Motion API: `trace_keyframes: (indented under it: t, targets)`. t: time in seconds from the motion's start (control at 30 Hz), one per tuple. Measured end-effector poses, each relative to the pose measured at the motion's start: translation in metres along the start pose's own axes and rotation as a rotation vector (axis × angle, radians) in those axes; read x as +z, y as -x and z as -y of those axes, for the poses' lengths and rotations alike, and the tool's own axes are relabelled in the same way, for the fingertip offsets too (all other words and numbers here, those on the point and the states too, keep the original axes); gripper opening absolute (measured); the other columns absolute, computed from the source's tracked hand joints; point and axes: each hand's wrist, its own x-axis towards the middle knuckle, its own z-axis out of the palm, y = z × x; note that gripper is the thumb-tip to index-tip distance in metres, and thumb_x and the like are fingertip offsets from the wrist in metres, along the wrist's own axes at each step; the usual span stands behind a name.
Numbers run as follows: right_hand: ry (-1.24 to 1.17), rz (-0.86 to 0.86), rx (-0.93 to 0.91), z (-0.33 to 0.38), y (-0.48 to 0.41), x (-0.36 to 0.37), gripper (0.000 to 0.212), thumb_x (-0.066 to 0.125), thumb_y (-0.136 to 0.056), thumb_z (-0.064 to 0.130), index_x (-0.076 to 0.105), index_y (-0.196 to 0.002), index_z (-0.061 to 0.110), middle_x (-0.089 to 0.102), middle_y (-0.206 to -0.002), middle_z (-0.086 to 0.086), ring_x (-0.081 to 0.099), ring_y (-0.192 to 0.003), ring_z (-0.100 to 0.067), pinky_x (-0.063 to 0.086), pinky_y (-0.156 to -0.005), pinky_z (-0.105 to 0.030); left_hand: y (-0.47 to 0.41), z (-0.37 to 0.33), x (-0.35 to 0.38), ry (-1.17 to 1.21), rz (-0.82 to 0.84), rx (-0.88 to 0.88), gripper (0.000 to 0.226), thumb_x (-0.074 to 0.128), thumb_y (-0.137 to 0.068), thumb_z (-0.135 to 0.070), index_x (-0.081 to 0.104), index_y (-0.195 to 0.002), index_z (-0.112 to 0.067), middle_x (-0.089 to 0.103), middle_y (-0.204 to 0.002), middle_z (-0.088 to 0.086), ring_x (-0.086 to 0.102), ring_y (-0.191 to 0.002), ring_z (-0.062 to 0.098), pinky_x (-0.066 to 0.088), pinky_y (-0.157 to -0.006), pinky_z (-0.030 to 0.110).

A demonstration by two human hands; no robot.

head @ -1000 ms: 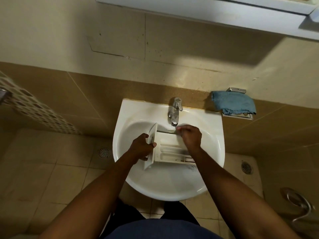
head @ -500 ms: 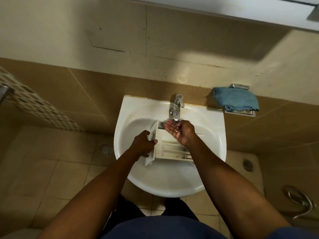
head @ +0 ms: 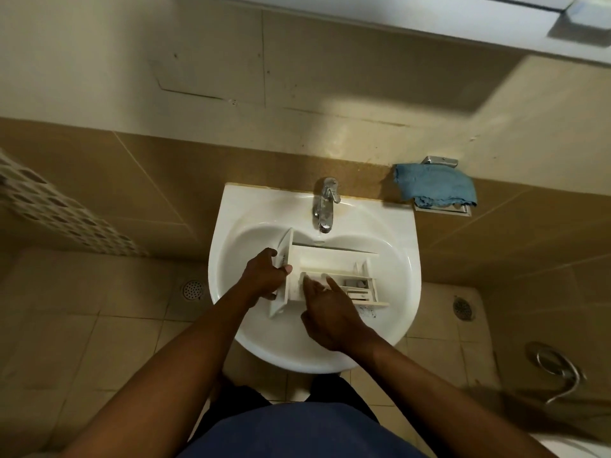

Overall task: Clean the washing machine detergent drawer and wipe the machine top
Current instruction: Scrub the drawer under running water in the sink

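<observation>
A white detergent drawer (head: 334, 264) lies across the bowl of the white sink (head: 393, 259), its front panel at the left. My left hand (head: 264, 276) grips that front panel, thumb over its edge. My right hand (head: 327, 309) is over the drawer's near side, its straight fingers reaching into the left compartments and touching the plastic. The chrome tap (head: 325, 206) stands above the drawer's far wall. A blue cloth (head: 433, 186) lies on a small metal wall shelf to the right of the sink.
Beige tiled wall behind the sink, a white ledge (head: 429, 24) overhead. Floor drains sit at the left (head: 192, 289) and right (head: 463, 307) of the sink. A metal hose loop (head: 558, 371) lies on the floor at the right. A patterned panel (head: 66, 213) runs along the left.
My right hand came away from under the tap, palm up, and moved down to the drawer's near compartments. The left hand kept its grip on the front panel.
</observation>
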Motion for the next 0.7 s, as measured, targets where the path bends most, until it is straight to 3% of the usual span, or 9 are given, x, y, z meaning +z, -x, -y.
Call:
trace_keyframes:
  t: [0.07, 0.23, 0.3, 0.4, 0.47, 0.57, 0.63, 0.7]
  targets:
    - [-0.02, -0.058, 0.006, 0.001, -0.01, -0.005, 0.075, 0.055, -0.089, 0.022, 0.031, -0.152, -0.009, 0.056, -0.143, -0.026, 0.054, -0.135, -0.035, 0.026, -0.123, -0.053, 0.0, -0.002, 0.0, 0.01, 0.0, -0.004, 0.065, 0.073, -0.093, -0.032, 0.039, -0.149, -0.023, 0.057, -0.133, 0.012, 0.064, -0.108, 0.033, 0.059, -0.05, 0.031]
    - [-0.147, 0.018, -0.041, 0.01, -0.007, 0.014, 0.087, 0.047, -0.097, 0.027, -0.006, -0.16, -0.001, 0.02, -0.167, -0.021, 0.029, -0.152, -0.027, 0.009, -0.128, -0.051, 0.0, -0.001, 0.001, 0.003, -0.007, 0.003, 0.065, 0.073, -0.093, -0.032, 0.04, -0.148, -0.023, 0.059, -0.13, 0.013, 0.066, -0.104, 0.032, 0.057, -0.048, 0.029]
    - [-0.086, 0.016, -0.015, -0.004, 0.005, 0.017, 0.08, 0.044, -0.099, 0.029, 0.002, -0.161, 0.001, 0.027, -0.165, -0.019, 0.034, -0.15, -0.026, 0.009, -0.127, -0.053, -0.001, 0.001, 0.001, 0.013, -0.005, 0.003, 0.065, 0.073, -0.093, -0.031, 0.039, -0.148, -0.022, 0.058, -0.131, 0.013, 0.065, -0.105, 0.032, 0.057, -0.048, 0.029]
    - [0.01, -0.013, 0.07, -0.022, 0.005, 0.014, 0.07, 0.037, -0.102, 0.032, 0.021, -0.156, -0.008, 0.051, -0.148, -0.025, 0.054, -0.135, -0.034, 0.014, -0.126, -0.056, -0.001, 0.002, 0.0, 0.015, 0.002, -0.004, 0.066, 0.072, -0.093, -0.033, 0.038, -0.149, -0.022, 0.057, -0.132, 0.013, 0.064, -0.107, 0.032, 0.057, -0.048, 0.029]
    - [-0.031, -0.053, 0.079, -0.022, -0.003, 0.014, 0.067, 0.035, -0.102, 0.032, 0.022, -0.156, -0.007, 0.057, -0.144, -0.021, 0.056, -0.133, -0.031, 0.011, -0.127, -0.052, -0.002, 0.001, 0.0, 0.018, 0.001, -0.006, 0.067, 0.073, -0.093, -0.033, 0.038, -0.149, -0.022, 0.057, -0.132, 0.014, 0.064, -0.107, 0.033, 0.056, -0.048, 0.029]
    - [-0.165, -0.063, 0.038, -0.002, -0.01, 0.017, 0.074, 0.042, -0.1, 0.028, 0.009, -0.162, 0.004, 0.047, -0.155, -0.015, 0.052, -0.137, -0.024, 0.009, -0.128, -0.048, -0.001, 0.0, 0.0, 0.021, -0.007, -0.011, 0.068, 0.074, -0.092, -0.034, 0.038, -0.149, -0.023, 0.058, -0.132, 0.013, 0.065, -0.107, 0.033, 0.058, -0.049, 0.03]
    - [-0.219, -0.033, 0.036, 0.007, -0.004, 0.019, 0.077, 0.042, -0.1, 0.029, 0.002, -0.163, 0.011, 0.034, -0.164, -0.012, 0.038, -0.148, -0.023, 0.011, -0.127, -0.051, 0.0, 0.0, 0.0, 0.027, -0.008, -0.013, 0.069, 0.074, -0.091, -0.034, 0.039, -0.149, -0.023, 0.058, -0.131, 0.013, 0.065, -0.106, 0.033, 0.058, -0.049, 0.03]
    - [-0.121, -0.057, 0.065, -0.004, 0.003, 0.021, 0.068, 0.04, -0.101, 0.032, 0.017, -0.162, 0.012, 0.035, -0.163, -0.011, 0.031, -0.152, -0.026, 0.013, -0.126, -0.057, 0.0, 0.001, 0.001, 0.038, -0.004, -0.013, 0.068, 0.074, -0.092, -0.033, 0.038, -0.149, -0.022, 0.058, -0.131, 0.014, 0.065, -0.106, 0.032, 0.059, -0.051, 0.032]
